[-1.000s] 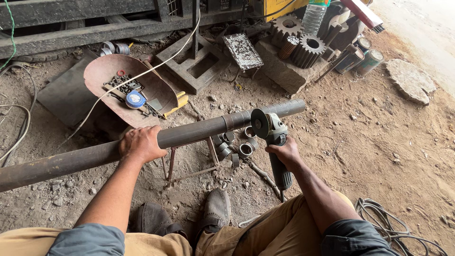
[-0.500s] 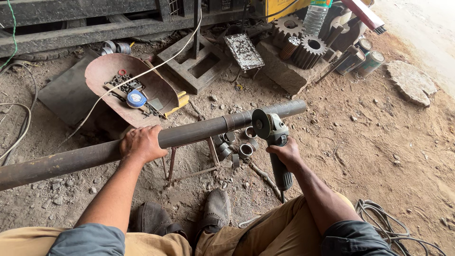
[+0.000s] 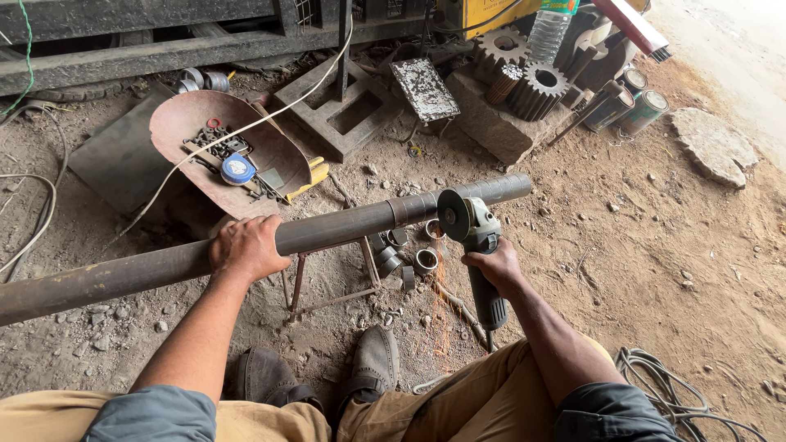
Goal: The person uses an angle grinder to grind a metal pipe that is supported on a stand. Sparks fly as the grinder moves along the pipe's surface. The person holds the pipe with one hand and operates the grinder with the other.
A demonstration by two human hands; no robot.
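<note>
A long rusty steel pipe (image 3: 344, 229) lies across a small metal stand (image 3: 327, 278) above the dirt floor. My left hand (image 3: 246, 245) grips the top of the pipe left of the stand. My right hand (image 3: 495, 266) holds an angle grinder (image 3: 475, 245), whose disc (image 3: 453, 214) touches the pipe near its right end. A few orange sparks fall below the disc. Several short cut pipe rings (image 3: 405, 254) lie on the ground under the pipe.
A rusty pan (image 3: 176, 123) behind the pipe holds small parts and a blue tape measure (image 3: 238, 169). Gears (image 3: 524, 74), cans (image 3: 647, 102), a plastic bottle (image 3: 548, 24) and a concrete block sit at the back right. Cables (image 3: 663, 385) coil at lower right. My shoes (image 3: 372, 360) rest below the stand.
The grinder disc has come down against the pipe and a few sparks now fall beneath it. My left hand stays in place on the pipe.
</note>
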